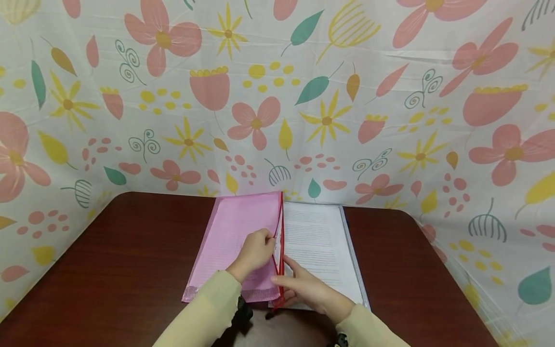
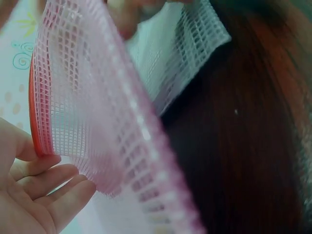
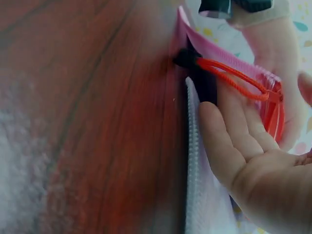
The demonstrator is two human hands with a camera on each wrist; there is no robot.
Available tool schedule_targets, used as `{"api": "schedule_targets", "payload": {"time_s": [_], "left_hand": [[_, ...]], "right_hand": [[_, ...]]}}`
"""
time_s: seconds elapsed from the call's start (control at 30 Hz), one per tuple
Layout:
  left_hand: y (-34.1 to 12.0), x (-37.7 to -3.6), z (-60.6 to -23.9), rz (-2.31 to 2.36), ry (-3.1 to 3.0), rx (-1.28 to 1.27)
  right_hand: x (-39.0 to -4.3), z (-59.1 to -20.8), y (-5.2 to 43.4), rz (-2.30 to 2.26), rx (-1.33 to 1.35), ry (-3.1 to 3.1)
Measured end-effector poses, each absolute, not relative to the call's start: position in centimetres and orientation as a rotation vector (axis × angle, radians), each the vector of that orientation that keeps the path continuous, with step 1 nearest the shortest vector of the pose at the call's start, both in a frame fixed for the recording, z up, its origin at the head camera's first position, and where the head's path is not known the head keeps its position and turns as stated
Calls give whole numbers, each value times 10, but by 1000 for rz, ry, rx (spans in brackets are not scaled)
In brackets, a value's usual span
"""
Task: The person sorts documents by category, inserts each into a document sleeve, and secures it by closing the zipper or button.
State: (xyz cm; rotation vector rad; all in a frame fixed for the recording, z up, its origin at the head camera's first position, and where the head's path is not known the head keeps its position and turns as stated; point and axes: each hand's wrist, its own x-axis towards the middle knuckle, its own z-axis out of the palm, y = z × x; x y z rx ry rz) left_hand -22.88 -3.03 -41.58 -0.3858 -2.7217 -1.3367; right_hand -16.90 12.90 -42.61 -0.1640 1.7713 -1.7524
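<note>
A pink mesh zipper pouch (image 1: pixel 243 217) lies on the table, its red-zippered right side parted, with white paper showing inside. My left hand (image 1: pixel 257 249) pinches the upper edge of that opening; in the left wrist view the thumb and index finger of the left hand (image 2: pixel 41 185) grip the red edge. At the lower right corner, my right hand (image 1: pixel 305 286) touches the pouch. Its fingers (image 3: pixel 243 129) extend nearly straight along the underside by the red zipper (image 3: pixel 275 112), fingertips hidden behind it, thumb apart. A red cord (image 3: pixel 234 78) with a black end hangs there.
A clear mesh pouch (image 1: pixel 318 241) holding a printed sheet lies to the right, partly under the pink pouch. Both are on a dark brown table (image 1: pixel 121 260). A floral-print curtain (image 1: pixel 277 96) rises behind and at both sides.
</note>
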Motion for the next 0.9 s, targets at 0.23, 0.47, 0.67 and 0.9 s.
{"api": "schedule_targets", "payload": {"time_s": [0.23, 0.47, 0.67, 0.9], "left_hand": [[-31, -231, -414, -1329, -2720, -386], [-35, -232, -418, -1298, -2766, -405], [-34, -231, -424, -1263, -2915, -522], [-38, -222, -421, -1109, -3201, -805]], "right_hand": [[-164, -425, 135, -1707, -260, 1815], [-166, -415, 152, -1459, -399, 2087], [-166, -414, 158, -1312, -415, 2113], [-168, -419, 157, -1246, -485, 2181]]}}
